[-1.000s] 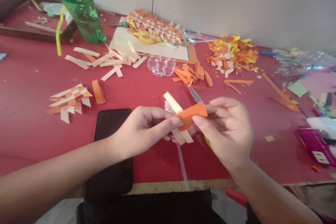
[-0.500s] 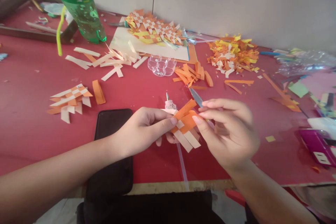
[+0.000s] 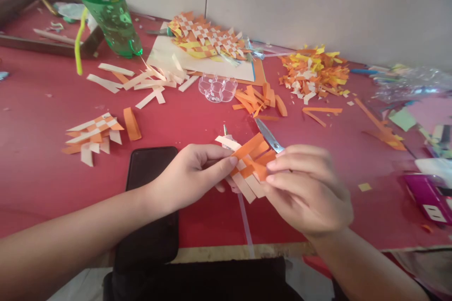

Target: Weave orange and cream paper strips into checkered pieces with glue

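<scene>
My left hand [image 3: 197, 174] pinches a small woven piece of orange and cream paper strips [image 3: 245, 186] between thumb and fingers, above the table's front part. At the piece's right side, my right hand [image 3: 310, 188] is closed on the end of an orange paper strip [image 3: 261, 170], which bends over the weave. Behind the right fingers lie scissors [image 3: 268, 135]; their handles are hidden. Just beyond the woven piece, a pink pen-like thing with a metal tip [image 3: 225, 130] is mostly covered. A black phone [image 3: 151, 164] lies under my left forearm.
Another woven paper piece [image 3: 97, 134] lies at left. Cream strips [image 3: 151, 80], orange strips [image 3: 259, 99] and a clear flower-shaped tray [image 3: 217, 88] lie farther back. A green bottle [image 3: 106, 9] stands at back left. Paper scraps [image 3: 314, 73] are heaped at back right.
My right hand has turned and shifted slightly down, folding the orange strip over the weave. More of the scissors shows now. My left hand keeps its hold.
</scene>
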Available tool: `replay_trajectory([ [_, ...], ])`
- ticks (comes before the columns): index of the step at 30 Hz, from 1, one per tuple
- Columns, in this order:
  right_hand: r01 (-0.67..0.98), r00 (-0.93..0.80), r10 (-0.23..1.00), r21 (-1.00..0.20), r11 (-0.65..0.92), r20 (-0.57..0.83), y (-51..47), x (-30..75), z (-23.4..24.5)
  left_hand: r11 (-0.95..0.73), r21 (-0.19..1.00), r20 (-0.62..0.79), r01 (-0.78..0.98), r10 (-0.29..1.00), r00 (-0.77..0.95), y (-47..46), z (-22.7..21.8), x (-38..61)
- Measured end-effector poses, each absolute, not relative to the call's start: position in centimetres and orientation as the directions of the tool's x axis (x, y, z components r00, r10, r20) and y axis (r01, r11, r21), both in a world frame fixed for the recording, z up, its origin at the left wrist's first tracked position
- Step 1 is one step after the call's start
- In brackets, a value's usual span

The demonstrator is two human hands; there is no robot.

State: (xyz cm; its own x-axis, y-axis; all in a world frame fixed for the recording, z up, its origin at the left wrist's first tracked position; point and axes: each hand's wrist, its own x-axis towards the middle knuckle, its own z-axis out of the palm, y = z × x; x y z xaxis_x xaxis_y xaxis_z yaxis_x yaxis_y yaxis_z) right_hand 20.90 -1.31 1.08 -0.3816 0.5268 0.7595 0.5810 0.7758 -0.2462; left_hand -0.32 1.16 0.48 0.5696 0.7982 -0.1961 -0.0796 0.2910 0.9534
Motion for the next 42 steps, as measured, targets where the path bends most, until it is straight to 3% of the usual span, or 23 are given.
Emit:
replay_trajectory([
  [4,0.475,-0.474,0.510,-0.280,0.834,0.718,-1.5,20.8,0.8,0.297,0.952,-0.198,-0.082,0.794,0.575,1.1,0.5,-0.2],
  [10,0.425,-0.548,0.441,-0.217,0.879,0.710,-1.3,20.5,0.4,0.441,0.891,-0.299,-0.106,0.747,0.594,1.0,0.6,-0.2],
  [17,0.415,-0.613,0.430,-0.192,0.889,0.663,-1.0,20.0,0.8,0.479,0.869,-0.332,-0.125,0.752,0.569,1.2,0.9,-0.2],
  [21,0.412,-0.496,0.538,-0.361,0.837,0.681,-1.4,20.1,0.7,0.463,0.872,-0.308,-0.159,0.771,0.558,1.3,0.9,-0.3],
  [24,0.501,-0.227,0.665,-0.500,0.706,0.712,-1.6,20.1,0.5,0.409,0.897,-0.264,-0.170,0.802,0.536,1.2,0.9,-0.4],
  [26,0.472,-0.088,0.763,-0.647,0.599,0.641,-1.6,20.0,0.3,0.341,0.924,-0.205,-0.173,0.824,0.528,1.0,0.9,-0.4],
  [30,0.321,-0.131,0.893,-0.834,0.449,0.430,-2.1,19.4,0.2,0.227,0.960,-0.094,-0.166,0.816,0.571,0.8,1.0,-0.2],
  [34,0.276,-0.191,0.900,-0.858,0.432,0.392,-2.5,19.3,0.3,0.171,0.981,-0.087,-0.096,0.819,0.567,0.7,1.1,-0.2],
  [38,0.280,-0.221,0.871,-0.827,0.488,0.439,-2.5,19.4,0.4,0.168,0.984,-0.104,-0.065,0.825,0.555,0.8,1.2,-0.2],
  [42,0.398,-0.207,0.853,-0.755,0.521,0.480,-2.0,19.9,0.3,0.183,0.977,-0.097,-0.107,0.835,0.541,1.0,1.4,-0.3],
])
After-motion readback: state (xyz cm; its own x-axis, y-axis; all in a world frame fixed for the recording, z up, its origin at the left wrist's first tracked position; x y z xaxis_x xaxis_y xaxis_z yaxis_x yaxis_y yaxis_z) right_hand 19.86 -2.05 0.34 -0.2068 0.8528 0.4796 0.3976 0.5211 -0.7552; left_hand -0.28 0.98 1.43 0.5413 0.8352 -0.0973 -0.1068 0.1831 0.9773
